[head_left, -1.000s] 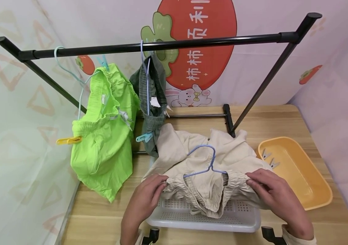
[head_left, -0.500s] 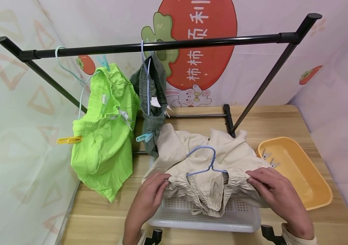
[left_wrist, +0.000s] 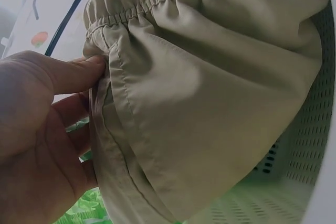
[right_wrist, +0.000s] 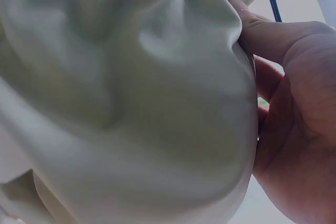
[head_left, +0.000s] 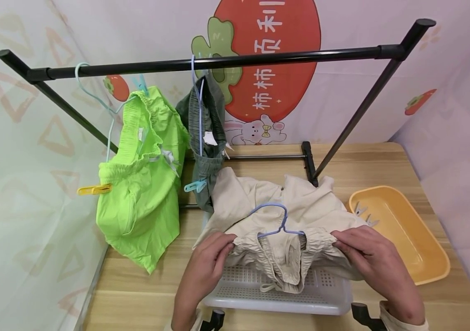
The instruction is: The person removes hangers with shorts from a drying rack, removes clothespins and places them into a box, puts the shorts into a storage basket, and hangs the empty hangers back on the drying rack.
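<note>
Trousers [head_left: 313,214] partly cover a white basket [head_left: 276,304] (orange tub [head_left: 404,234] nearby). Left hand [head_left: 206,259] and right hand [head_left: 373,253] pinch their upper sides.

The head camera looks forward and down from above, far enough back to contain the left hand [head_left: 206,262], the right hand [head_left: 371,255] and the black rack [head_left: 276,59] together. The left wrist camera sits close beside its hand and faces the beige pants [head_left: 313,197]; it shares with the head view the perforated basket [head_left: 276,305]. The right wrist camera is also very near, so the pants fill most of its frame. All three views share the pants' gathered waistband.
</note>
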Available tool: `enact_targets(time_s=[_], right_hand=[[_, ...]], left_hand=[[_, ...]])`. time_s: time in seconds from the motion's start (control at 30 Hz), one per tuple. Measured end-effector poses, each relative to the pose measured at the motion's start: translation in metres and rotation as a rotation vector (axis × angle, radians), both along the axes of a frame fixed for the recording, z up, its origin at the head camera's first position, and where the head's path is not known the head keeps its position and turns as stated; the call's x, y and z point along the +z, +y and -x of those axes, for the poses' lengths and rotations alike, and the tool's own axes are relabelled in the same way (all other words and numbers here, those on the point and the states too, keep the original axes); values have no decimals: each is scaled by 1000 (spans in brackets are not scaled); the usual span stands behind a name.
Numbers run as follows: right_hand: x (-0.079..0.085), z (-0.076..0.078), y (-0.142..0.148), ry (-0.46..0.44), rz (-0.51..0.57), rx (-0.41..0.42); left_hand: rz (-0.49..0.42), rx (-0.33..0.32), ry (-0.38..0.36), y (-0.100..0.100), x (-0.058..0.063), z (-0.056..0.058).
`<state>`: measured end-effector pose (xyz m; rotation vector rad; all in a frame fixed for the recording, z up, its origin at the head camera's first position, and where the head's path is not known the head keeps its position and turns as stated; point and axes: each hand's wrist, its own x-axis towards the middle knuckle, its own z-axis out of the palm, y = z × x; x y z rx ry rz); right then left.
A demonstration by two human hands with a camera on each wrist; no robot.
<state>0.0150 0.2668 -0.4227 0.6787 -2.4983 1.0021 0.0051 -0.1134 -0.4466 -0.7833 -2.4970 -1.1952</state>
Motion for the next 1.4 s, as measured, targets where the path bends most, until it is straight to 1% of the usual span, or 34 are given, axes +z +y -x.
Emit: enact_targets(time_s=[0.2, 0.27, 0.4, 0.5, 0.57, 0.7, 0.8, 0.9, 0.97, 1.1, 1.2, 1.27, 1.4], right_hand=[[3, -1, -4, -1, -26, -13], [4, -2, -4, 2, -42, -24], [6, -2, -4, 13, -63, -35], [7, -2, -4, 15, -60, -29], [7, -2, -5, 16, -52, -21], [4, -1, -4, 42, -11, 3], [0, -1, -2, 79, 29, 23], [-1, -1, 2, 87, 55, 33], [-1, -3, 7, 44, 48, 28], [-3, -5, 15, 24, 88, 12], [-7, -6, 21, 57, 160, -3], [-9, -7, 25, 52, 189, -19], [-10, -9, 31, 58, 230, -26]], left_hand=[[5, -1, 0, 6, 2, 1], [9, -12, 7, 8, 1, 2], [17, -32, 42, 11, 1, 3], [9, -35, 54, 11, 1, 3], [-5, -32, 49, 10, 2, 3], [-28, -35, 49, 10, 4, 4], [-36, -37, 18, 9, 4, 2], [-51, -37, -7, 6, 4, 1], [-64, -38, -20, 4, 4, 0], [-84, -49, -26, 1, 4, 0], [-106, -53, -30, -4, 4, 0], [-125, -55, -37, -6, 4, 0], [-156, -61, -41, -10, 4, 0]])
